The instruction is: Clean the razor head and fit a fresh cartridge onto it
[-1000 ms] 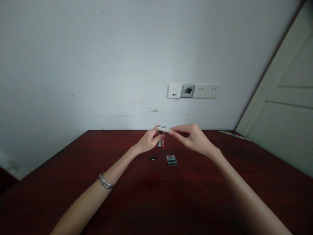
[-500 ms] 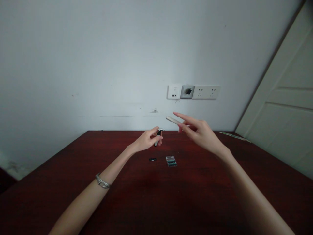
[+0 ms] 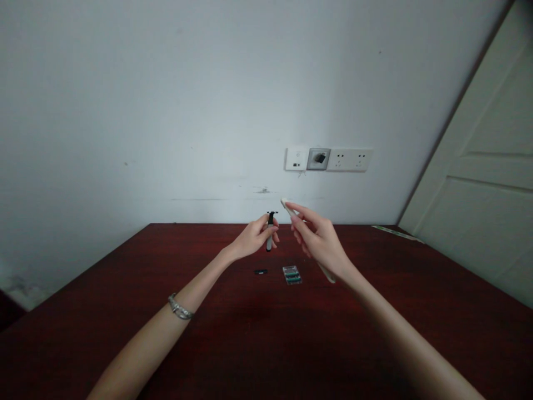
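My left hand is closed around a small T-shaped tool, razor-like, with a grey and black handle. It stands nearly upright, its narrow dark crosspiece on top. My right hand pinches a long slim white stick between thumb and fingers. Its thicker end points up and left towards the tool without touching it, and the other end shows below my wrist. On the table beneath lie a small flat black piece and a clear plastic pack with green and dark contents.
The dark red wooden table runs up to a pale wall. Sockets and switch plates are set in the wall. A thin printed strip lies at the back right, near a white panelled door.
My right hand has moved left and slightly down, tilting the white stick more steeply. In my left hand the T-shaped tool has turned more upright, showing its handle.
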Available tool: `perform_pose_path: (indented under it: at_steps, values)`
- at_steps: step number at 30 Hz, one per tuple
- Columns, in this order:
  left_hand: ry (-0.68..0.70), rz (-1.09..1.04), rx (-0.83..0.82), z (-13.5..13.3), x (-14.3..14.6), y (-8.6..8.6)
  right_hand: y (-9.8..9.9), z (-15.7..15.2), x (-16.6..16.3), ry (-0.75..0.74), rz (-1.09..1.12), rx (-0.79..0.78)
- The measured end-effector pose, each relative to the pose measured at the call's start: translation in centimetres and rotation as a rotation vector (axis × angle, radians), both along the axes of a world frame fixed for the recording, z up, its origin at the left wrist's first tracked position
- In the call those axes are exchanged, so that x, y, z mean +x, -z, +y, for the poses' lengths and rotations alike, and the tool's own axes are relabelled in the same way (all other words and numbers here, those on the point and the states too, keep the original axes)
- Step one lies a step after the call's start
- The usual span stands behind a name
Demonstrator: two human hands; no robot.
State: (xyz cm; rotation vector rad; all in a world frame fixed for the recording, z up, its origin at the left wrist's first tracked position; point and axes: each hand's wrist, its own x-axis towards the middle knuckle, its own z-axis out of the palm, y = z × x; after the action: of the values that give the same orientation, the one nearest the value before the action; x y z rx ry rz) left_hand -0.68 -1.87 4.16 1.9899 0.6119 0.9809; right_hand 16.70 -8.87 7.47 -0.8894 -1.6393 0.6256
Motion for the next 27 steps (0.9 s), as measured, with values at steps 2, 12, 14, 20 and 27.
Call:
perform_pose_path:
  at_steps: [2,12,14,20,27]
  values:
    - [-0.006,-0.006,0.015,0.1,0.0,0.1,0.8,0.2,-0.8,-0.034,0.161,-0.051]
    - [-0.086,0.040,0.185,0.3,0.0,0.3,3.8,-0.5,-2.9,-0.062,0.218,-0.020]
    - [-0.096,0.048,0.192,0.3,0.0,0.3,3.7,-0.3,-3.0,-0.068,0.212,-0.010]
    - [-0.106,0.058,0.202,0.1,-0.1,0.4,4.0,0.0,-3.2,-0.087,0.159,0.010]
    - [-0.154,-0.036,0.165,0.4,-0.5,0.0,6.7,-1.0,-3.7,-0.053,0.089,0.056]
